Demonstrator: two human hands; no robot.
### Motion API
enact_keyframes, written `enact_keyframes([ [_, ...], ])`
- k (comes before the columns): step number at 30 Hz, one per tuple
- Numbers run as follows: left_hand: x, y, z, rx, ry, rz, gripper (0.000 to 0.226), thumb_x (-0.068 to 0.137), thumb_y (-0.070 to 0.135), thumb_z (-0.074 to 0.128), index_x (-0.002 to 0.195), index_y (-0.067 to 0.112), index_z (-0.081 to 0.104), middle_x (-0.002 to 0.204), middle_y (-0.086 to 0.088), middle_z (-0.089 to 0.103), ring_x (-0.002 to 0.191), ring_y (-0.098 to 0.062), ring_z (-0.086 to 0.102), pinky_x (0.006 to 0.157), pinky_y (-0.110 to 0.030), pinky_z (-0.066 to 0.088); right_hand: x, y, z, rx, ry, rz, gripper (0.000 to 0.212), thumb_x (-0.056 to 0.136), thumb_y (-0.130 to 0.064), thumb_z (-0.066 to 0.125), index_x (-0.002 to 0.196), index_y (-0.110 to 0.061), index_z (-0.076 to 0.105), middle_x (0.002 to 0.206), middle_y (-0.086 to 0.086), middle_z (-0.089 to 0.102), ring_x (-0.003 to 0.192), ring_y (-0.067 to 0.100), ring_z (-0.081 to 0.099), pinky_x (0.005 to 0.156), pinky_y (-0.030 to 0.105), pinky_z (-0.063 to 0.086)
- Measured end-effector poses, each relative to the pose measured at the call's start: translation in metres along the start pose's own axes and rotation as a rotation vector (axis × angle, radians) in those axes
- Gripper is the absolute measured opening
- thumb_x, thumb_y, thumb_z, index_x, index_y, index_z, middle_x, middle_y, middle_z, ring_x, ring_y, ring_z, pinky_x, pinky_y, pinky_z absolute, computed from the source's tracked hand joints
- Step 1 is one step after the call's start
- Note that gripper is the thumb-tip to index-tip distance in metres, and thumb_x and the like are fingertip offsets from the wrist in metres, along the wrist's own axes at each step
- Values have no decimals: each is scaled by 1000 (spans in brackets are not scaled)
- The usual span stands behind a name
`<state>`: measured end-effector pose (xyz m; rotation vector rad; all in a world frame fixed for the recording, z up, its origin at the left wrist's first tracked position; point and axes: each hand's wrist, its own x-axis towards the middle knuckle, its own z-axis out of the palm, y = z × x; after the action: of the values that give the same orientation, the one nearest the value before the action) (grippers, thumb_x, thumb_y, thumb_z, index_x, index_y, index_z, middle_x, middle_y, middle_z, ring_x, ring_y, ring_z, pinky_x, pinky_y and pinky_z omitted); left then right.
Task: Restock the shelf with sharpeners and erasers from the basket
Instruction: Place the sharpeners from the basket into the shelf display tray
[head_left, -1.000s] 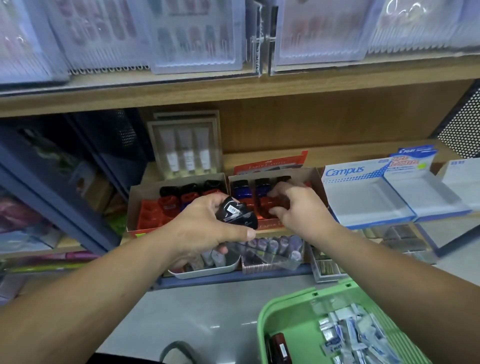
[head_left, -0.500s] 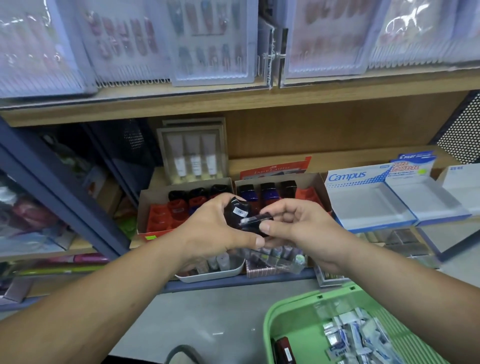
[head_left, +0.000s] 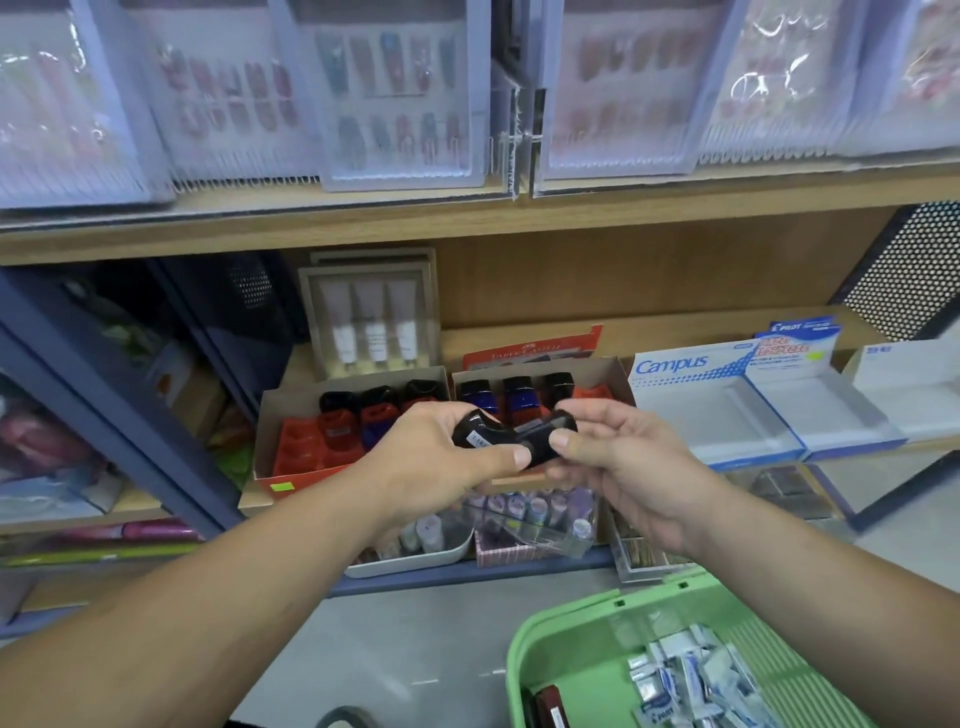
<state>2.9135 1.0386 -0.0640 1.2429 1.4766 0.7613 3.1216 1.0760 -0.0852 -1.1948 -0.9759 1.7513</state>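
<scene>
Sharpeners in hand: two are touching end to end between the hands. The first black sharpener (head_left: 475, 434) is sitting under the left fingers, with the thumb pressing its near edge. The second black sharpener (head_left: 544, 435) is being pinched between the right thumb and forefinger.
Left hand (head_left: 431, 457): gripping, with fingers curling over the top and the back of the hand facing the camera. The forearm is reaching in from the lower left.
Right hand (head_left: 618, 467): gripping, palm turning leftward, with the lower fingers curling loosely underneath. The forearm is coming in from the lower right.
Trays: two, the left cardboard tray (head_left: 291, 410) and the right cardboard tray (head_left: 618, 371), are lying just behind the fingertips. Three black-topped sharpeners are showing in the left one, and two blue and one black in the right. The hands are hiding the rest.
Green basket (head_left: 571, 618): sitting below the right wrist. It is holding a heap of wrapped erasers (head_left: 691, 680), too many to count, and one dark red sharpener (head_left: 550, 706).
</scene>
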Motion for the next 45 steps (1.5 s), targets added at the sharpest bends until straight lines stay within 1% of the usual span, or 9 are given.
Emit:
enact_keyframes([
  [4,20,1,6,-5,-31,-73,16,95,22,71,110,19,69,103,-10,76,92,-23,76,84,-38,63,30,-22,-27,-253,341,-220,21,87,2,75,100,-13,67,102,10,75,85,25,75,82,36,62],
  [9,28,4,18,-72,-93,-61,21,94,13,72,114,20,72,118,-11,73,103,-21,75,89,-31,61,69,-28,-61,-564,509,-305,23,88,-6,75,103,-23,70,102,-5,72,96,22,69,87,33,57],
  [12,27,4,22,-56,-62,-27,22,90,14,79,109,25,76,108,-3,77,101,-20,75,86,-35,63,87,-23,-68,-652,488,-351,25,86,-8,77,105,-24,72,105,-2,73,94,19,68,77,22,51],
  [17,30,9,23,40,47,19,34,80,19,88,110,25,73,94,7,79,96,-19,73,92,-35,60,97,-21,-77,-795,426,-366,30,82,-12,82,108,-26,76,106,-5,73,90,17,67,91,31,55],
  [28,24,13,25,9,21,3,30,80,12,87,107,21,75,92,3,80,95,-25,75,87,-38,62,101,-28,-80,-1406,251,-592,30,93,-16,69,120,-29,72,116,-5,61,113,20,55,83,33,52],
  [33,26,9,23,24,69,-7,33,76,11,90,105,22,75,93,0,79,88,-20,76,83,-36,64,102,-21,-77,-1491,253,-572,31,95,-38,66,126,-39,69,118,-4,49,117,18,48,90,38,51],
  [37,25,7,18,53,131,0,32,75,8,90,96,25,73,88,1,78,77,-8,74,73,-21,61,79,-14,-58,-1592,232,-734,38,91,-49,62,125,-33,66,121,-5,56,116,22,52,92,36,47],
  [41,19,3,7,116,116,10,30,74,6,90,99,17,76,90,-3,79,70,-7,72,65,-17,58,51,7,-30,-1554,6,-662,45,90,-60,62,123,-29,62,117,-5,65,112,20,58,89,34,50],
  [45,8,-2,-6,164,129,1,29,75,7,90,100,15,76,87,-3,79,74,-12,75,65,-18,58,46,16,-26,-1448,58,-527,49,89,-61,64,130,-36,53,107,-10,64,101,15,62,80,31,50],
])
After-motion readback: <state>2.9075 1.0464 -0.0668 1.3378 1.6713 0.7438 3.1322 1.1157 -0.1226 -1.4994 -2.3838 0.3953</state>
